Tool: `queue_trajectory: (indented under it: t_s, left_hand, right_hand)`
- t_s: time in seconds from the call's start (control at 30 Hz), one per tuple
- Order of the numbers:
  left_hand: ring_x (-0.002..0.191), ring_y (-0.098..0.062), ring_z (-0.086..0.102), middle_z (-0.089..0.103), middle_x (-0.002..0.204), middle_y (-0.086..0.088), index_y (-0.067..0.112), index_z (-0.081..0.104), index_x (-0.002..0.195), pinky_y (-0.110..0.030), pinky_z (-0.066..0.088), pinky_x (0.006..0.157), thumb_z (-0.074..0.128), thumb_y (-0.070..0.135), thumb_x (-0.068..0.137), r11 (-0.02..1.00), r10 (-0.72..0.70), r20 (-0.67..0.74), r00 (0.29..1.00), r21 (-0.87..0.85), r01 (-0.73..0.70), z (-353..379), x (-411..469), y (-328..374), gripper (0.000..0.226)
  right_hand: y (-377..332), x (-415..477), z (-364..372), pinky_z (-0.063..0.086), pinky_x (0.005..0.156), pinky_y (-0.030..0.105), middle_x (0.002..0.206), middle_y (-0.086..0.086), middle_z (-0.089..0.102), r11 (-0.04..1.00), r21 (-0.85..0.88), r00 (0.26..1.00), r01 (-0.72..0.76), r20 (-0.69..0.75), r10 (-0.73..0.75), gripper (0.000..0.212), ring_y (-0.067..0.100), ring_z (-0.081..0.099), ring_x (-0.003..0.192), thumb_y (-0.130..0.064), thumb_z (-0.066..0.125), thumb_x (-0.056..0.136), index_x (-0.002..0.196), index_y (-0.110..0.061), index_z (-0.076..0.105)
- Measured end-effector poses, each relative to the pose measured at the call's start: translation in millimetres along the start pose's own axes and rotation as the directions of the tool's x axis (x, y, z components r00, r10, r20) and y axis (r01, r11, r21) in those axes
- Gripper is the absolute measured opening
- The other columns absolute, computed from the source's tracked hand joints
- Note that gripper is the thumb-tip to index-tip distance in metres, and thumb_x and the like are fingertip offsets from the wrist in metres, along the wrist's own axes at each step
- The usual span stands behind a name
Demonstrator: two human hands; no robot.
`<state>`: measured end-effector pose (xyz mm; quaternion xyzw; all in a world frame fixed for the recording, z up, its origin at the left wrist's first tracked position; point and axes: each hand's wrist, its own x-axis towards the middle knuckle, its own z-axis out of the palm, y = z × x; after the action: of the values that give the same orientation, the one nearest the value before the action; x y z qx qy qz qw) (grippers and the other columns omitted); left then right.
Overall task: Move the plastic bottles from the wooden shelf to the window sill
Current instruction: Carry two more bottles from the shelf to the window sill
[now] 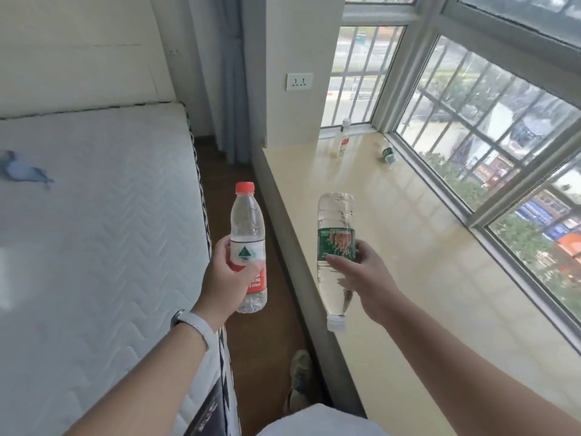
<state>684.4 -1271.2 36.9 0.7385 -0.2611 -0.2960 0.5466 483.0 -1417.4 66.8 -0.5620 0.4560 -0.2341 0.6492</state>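
My left hand (228, 273) grips a clear plastic bottle with a red cap and red label (246, 221), held upright over the floor gap beside the bed. A clear bottle with a green label (335, 215) is upside down in my right hand (364, 275), its white cap pointing down at the sill's near edge. The cream window sill (424, 262) runs along the right. Two bottles stand at its far end: a white one with a red label (342, 138) and a small green-labelled one (388, 154). The wooden shelf is out of view.
A bare white mattress (94, 231) fills the left side, with a small blue cloth (23, 169) on it. A narrow strip of brown floor (267, 325) runs between bed and sill, my shoe (298, 379) on it. Barred windows (487, 136) line the sill's right side.
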Motion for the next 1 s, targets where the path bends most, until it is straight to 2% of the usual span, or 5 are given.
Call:
queue_trajectory:
  t_s: [0.13,0.27,0.43,0.7,1.0]
  left_hand:
    - [0.103,-0.016,0.062,0.060,0.116,0.011,0.033,0.046,0.132,-0.025,0.054,0.079,0.074,0.029,0.086,1.000,-0.004,-0.016,1.000,0.024,0.004,14,46,17,0.055]
    - [0.104,-0.016,0.062,0.060,0.117,0.011,0.033,0.046,0.133,-0.034,0.055,0.087,0.075,0.027,0.086,0.999,0.016,-0.021,1.000,0.042,-0.016,29,89,39,0.056]
    - [0.103,-0.012,0.062,0.059,0.116,0.015,0.034,0.045,0.133,-0.023,0.053,0.079,0.075,0.028,0.086,0.995,0.064,-0.051,0.997,0.075,-0.060,42,141,64,0.057]
    - [0.103,-0.013,0.061,0.058,0.115,0.017,0.035,0.043,0.132,-0.025,0.054,0.080,0.074,0.029,0.087,0.995,0.030,-0.070,0.997,0.094,-0.024,33,224,76,0.054]
    - [0.101,-0.006,0.060,0.056,0.113,0.021,0.035,0.041,0.135,-0.017,0.048,0.070,0.072,0.034,0.088,0.999,-0.005,0.093,0.996,0.054,0.000,24,385,73,0.057]
  right_hand:
    - [-23,55,-5,0.059,0.080,0.045,0.104,0.006,0.073,1.000,-0.006,1.000,0.006,0.000,-0.006,0.049,0.025,0.073,0.091,-0.034,0.082,0.062,0.107,-0.023,0.065]
    - [-37,102,-17,0.055,0.071,0.037,0.104,0.006,0.072,1.000,0.027,1.000,0.015,0.007,-0.015,0.034,0.024,0.072,0.091,-0.021,0.080,0.078,0.108,-0.021,0.064]
    - [-57,166,-21,0.057,0.074,0.039,0.105,0.007,0.071,0.998,0.058,1.000,0.022,0.015,-0.023,0.029,0.025,0.071,0.092,-0.019,0.077,0.081,0.107,-0.022,0.064]
    - [-74,240,4,0.058,0.085,0.047,0.104,0.006,0.072,0.999,0.032,0.999,-0.030,0.045,0.029,0.026,0.024,0.072,0.092,-0.020,0.077,0.083,0.106,-0.023,0.063]
    - [-109,358,51,0.052,0.064,0.034,0.104,0.003,0.072,0.997,-0.007,0.991,-0.070,-0.113,0.069,0.056,0.023,0.071,0.092,-0.040,0.077,0.063,0.114,-0.022,0.062]
